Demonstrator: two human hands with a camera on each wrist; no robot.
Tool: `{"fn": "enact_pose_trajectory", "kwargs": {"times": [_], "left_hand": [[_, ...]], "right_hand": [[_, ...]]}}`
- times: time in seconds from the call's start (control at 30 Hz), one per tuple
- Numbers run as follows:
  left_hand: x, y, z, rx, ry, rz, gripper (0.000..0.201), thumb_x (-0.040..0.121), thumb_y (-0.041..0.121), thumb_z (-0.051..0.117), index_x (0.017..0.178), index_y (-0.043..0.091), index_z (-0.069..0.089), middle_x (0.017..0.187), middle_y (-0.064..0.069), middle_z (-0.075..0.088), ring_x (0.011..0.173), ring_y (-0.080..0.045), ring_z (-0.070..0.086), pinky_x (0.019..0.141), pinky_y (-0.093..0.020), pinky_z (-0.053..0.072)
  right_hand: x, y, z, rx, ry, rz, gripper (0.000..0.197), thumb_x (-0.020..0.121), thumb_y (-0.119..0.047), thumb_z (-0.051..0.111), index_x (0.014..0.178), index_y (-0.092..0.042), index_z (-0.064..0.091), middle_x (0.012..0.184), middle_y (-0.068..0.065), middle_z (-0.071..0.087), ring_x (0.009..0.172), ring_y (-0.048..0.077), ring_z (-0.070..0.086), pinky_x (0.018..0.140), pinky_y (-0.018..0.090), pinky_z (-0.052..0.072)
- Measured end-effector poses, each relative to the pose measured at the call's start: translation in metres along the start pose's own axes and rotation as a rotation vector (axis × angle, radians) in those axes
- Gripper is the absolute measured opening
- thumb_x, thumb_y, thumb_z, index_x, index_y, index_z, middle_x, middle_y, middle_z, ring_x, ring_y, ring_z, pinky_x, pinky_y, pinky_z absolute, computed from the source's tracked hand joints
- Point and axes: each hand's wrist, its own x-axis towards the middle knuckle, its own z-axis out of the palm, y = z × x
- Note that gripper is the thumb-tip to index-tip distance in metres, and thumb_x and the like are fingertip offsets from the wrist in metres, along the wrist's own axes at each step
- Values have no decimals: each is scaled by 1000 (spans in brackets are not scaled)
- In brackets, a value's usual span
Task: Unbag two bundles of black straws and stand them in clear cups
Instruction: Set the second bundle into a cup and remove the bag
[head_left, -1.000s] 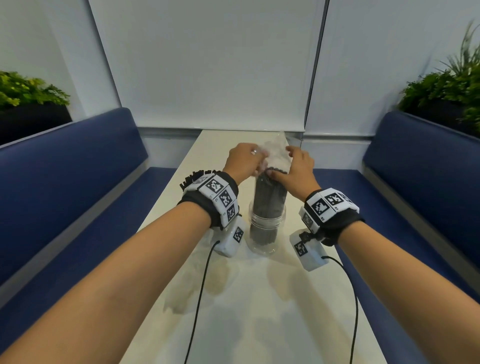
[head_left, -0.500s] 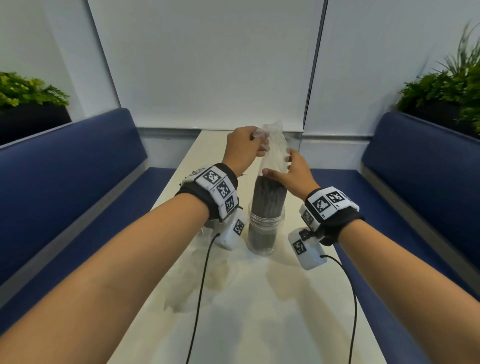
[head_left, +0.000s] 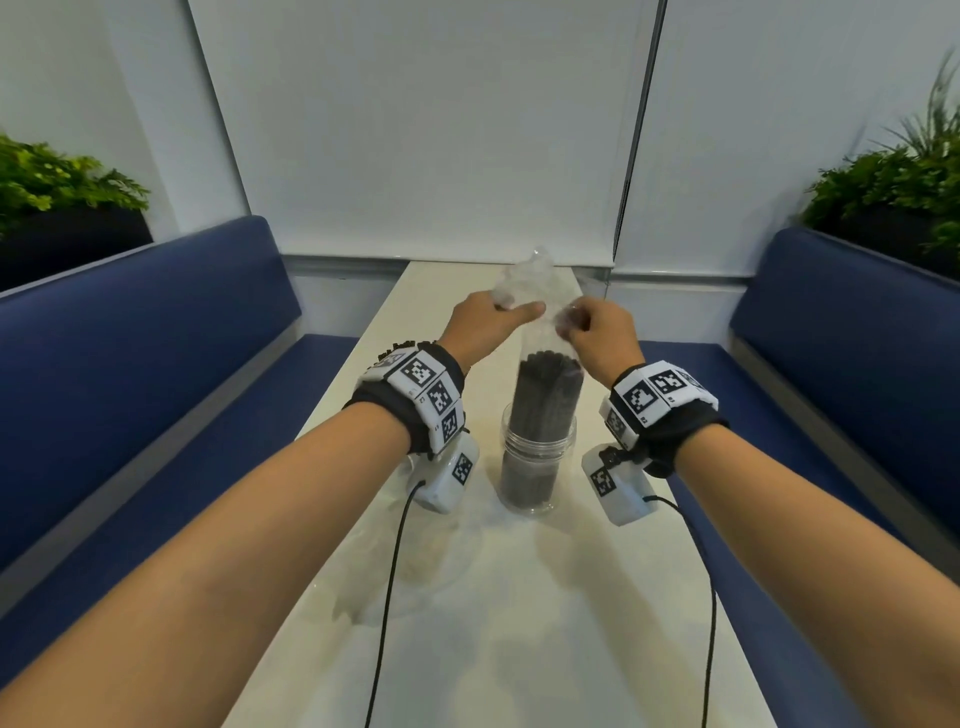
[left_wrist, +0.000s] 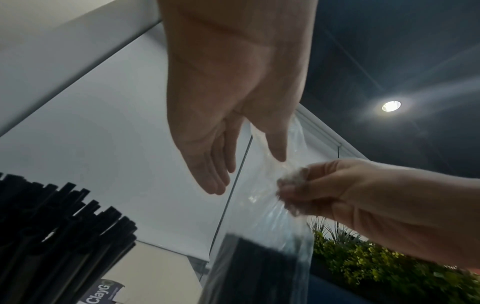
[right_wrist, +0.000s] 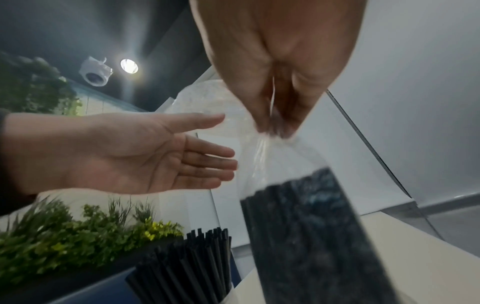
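A: Location of the bagged straws (head_left: 545, 410)?
B: Upright in the clear cup (head_left: 537, 467), below and between both hands.
A: Hand states?
B: Right hand (head_left: 597, 332) pinches the plastic bag (head_left: 540, 291) above the straws. Left hand (head_left: 483, 330) is spread, fingers straight, beside the bag.

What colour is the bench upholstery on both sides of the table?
Dark blue bench upholstery, flanking the table; clearest in the head view.
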Motion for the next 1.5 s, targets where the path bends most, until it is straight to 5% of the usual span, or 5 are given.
{"fn": "enact_pose_trajectory", "kwargs": {"times": [0.3,0.43,0.57,0.9,1.5], "left_hand": [[-8,-6,8,152,-266,-24,71,77,31,73,136,13,39,123,-3,50,111,-21,51,84,-31,45],[-6,-11,15,192,-120,2,28,82,21,68,104,6,59,109,-10,62,88,-19,54,76,-32,48],[-1,-9,16,171,0,24,14,82,12,66,79,14,53,92,-8,63,80,-19,54,71,-29,44],[-4,-1,19,-124,102,76,68,72,-8,69,125,12,31,99,-9,54,74,-17,56,49,-15,45],[-9,-8,8,-151,63,126,71,81,5,61,140,18,24,138,-12,40,125,-26,42,95,-30,40]], "right_hand": [[5,-11,2,274,86,42,28,81,11,45,95,-13,41,75,-1,55,60,10,61,68,27,56],[0,-14,3,384,131,16,34,81,13,48,97,-11,30,79,-1,45,62,10,55,56,14,53],[1,-11,5,291,144,-89,36,81,5,54,97,-17,31,101,13,48,91,27,54,79,32,50],[-3,6,-1,-229,-263,8,52,81,-26,62,129,-20,46,139,16,36,131,35,26,107,39,24],[4,-10,-8,141,114,-48,15,88,-16,55,99,-6,56,99,8,58,87,19,52,79,31,44]]}}
